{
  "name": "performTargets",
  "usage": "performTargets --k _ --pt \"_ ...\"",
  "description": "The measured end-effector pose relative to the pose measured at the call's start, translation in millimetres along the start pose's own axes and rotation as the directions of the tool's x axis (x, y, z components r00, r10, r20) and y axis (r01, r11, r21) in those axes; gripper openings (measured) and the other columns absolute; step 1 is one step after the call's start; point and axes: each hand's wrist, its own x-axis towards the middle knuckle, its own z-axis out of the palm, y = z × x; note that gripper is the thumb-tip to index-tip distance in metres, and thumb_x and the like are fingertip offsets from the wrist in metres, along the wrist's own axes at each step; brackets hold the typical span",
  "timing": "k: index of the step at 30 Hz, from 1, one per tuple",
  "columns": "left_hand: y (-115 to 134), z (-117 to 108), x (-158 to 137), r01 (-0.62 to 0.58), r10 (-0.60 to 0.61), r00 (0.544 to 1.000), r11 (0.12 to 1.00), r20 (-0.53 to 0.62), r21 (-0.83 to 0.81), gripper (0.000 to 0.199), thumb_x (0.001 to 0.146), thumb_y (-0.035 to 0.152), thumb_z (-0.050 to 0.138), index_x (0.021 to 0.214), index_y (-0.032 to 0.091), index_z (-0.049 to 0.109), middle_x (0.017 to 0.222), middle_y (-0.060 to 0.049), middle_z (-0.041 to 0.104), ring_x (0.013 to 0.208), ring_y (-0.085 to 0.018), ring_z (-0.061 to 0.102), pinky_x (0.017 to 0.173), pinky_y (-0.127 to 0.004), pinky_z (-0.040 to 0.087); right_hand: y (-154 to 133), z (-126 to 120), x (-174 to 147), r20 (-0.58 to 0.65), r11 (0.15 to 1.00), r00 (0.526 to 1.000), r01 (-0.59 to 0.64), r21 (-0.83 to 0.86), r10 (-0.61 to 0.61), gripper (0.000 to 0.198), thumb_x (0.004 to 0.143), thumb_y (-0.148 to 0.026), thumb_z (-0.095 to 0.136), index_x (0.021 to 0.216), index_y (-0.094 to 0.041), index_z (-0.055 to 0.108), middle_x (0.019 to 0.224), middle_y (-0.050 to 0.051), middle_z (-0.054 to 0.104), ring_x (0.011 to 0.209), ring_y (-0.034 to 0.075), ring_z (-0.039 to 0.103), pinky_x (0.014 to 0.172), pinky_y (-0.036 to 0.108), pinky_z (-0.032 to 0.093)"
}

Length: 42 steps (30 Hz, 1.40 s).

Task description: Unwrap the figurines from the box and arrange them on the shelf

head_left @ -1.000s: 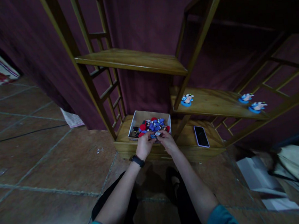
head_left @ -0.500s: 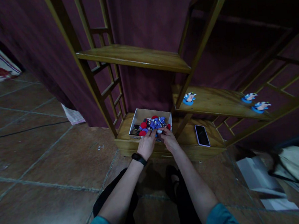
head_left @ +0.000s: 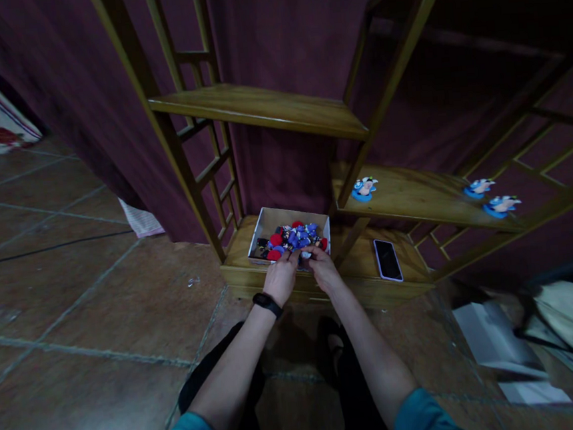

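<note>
Head view: the left hand (head_left: 280,277) and right hand (head_left: 324,268) are meeting at the front edge of an open cardboard box (head_left: 277,218). A small white piece (head_left: 306,255) is sitting between the hands at that edge; its exact type is too small to make out. Right grip: thumb and fingers are closing around this piece. Left grip: the fingertips are bending in just beside it, but the hand itself is hiding their undersides, so cannot tell whether they are gripping anything. A dark wristband (head_left: 267,304) is circling the left wrist. Inside the box, a heap of small blue, red and black pieces (head_left: 296,238) is lying loosely. The box is resting on the low wooden base (head_left: 238,240) of an open-frame display shelf. To its right, on the same base, a phone with a pale purple edge (head_left: 387,260) is lying screen up. Above the phone, on a middle shelf (head_left: 410,194), three blue-based figurines are standing: one at the left end (head_left: 363,189), two near the right end (head_left: 479,188) (head_left: 502,206). A maroon curtain (head_left: 281,35) is hanging behind.
</note>
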Motion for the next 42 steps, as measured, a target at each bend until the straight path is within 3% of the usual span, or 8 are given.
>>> performTargets --k 13,20,24,32,37,42 --pt "-0.1 2.1 0.5 0.007 -0.011 0.999 0.995 -0.042 -0.096 0.046 0.085 0.018 0.043 0.130 0.024 0.041 0.111 -0.012 0.056 0.083 -0.019 0.062 0.074 -0.030 0.048 -5.4 2.3 -1.8 -0.012 1.000 1.000 -0.008 0.023 0.008 0.026 0.052 -0.018 0.065 0.077 -0.022 0.063 0.069 -0.004 0.064 0.066 0.015 0.056 0.067 0.029 0.044" --pt "-7.5 13.7 6.8 -0.017 -0.042 0.988 0.927 -0.148 -0.375 0.045 0.079 0.015 0.050 0.124 0.019 0.048 0.110 -0.010 0.061 0.095 -0.020 0.060 0.084 -0.031 0.046 -5.9 1.4 -1.4 -0.016 1.000 1.000 -0.003 0.011 0.003 0.026 0.052 -0.022 0.070 0.078 -0.021 0.064 0.072 -0.003 0.064 0.070 0.014 0.057 0.071 0.028 0.044" --pt "-10.9 20.5 11.5 0.026 -0.125 0.983 0.813 -0.132 -0.581 0.042 0.075 0.016 0.056 0.116 0.017 0.054 0.093 -0.007 0.067 0.085 -0.018 0.063 0.077 -0.029 0.049 -12.7 4.5 -5.4 0.007 0.999 0.999 -0.036 0.035 0.036 0.028 0.052 -0.027 0.072 0.078 -0.020 0.064 0.080 0.000 0.066 0.076 0.016 0.058 0.073 0.030 0.045" --pt "-15.6 27.1 18.1 0.115 -0.267 0.963 0.469 -0.017 -0.876 0.037 0.064 0.022 0.068 0.099 0.013 0.062 0.067 0.000 0.063 0.064 -0.014 0.059 0.062 -0.026 0.049 -18.3 6.7 -9.6 0.004 0.995 0.998 -0.061 0.084 0.061 0.027 0.052 -0.031 0.074 0.075 -0.020 0.065 0.077 0.000 0.066 0.073 0.016 0.059 0.070 0.029 0.046" --pt "-14.8 24.4 18.0 0.166 -0.269 0.958 0.216 0.105 -0.962 0.037 0.061 0.026 0.072 0.094 0.013 0.063 0.061 0.003 0.060 0.055 -0.010 0.056 0.057 -0.024 0.047 -16.9 5.3 -9.3 0.001 0.996 0.997 -0.073 0.059 0.073 0.030 0.051 -0.033 0.075 0.076 -0.020 0.065 0.081 0.001 0.067 0.077 0.018 0.060 0.071 0.031 0.047" --pt "-14.1 22.1 16.9 0.203 -0.249 0.952 0.071 0.179 -0.977 0.041 0.056 0.027 0.076 0.092 0.012 0.062 0.067 0.001 0.063 0.057 -0.010 0.058 0.059 -0.024 0.048 -15.2 5.0 -10.3 0.015 0.995 0.997 -0.081 0.053 0.081 0.030 0.052 -0.033 0.074 0.077 -0.020 0.065 0.082 0.001 0.067 0.078 0.017 0.060 0.070 0.030 0.048"
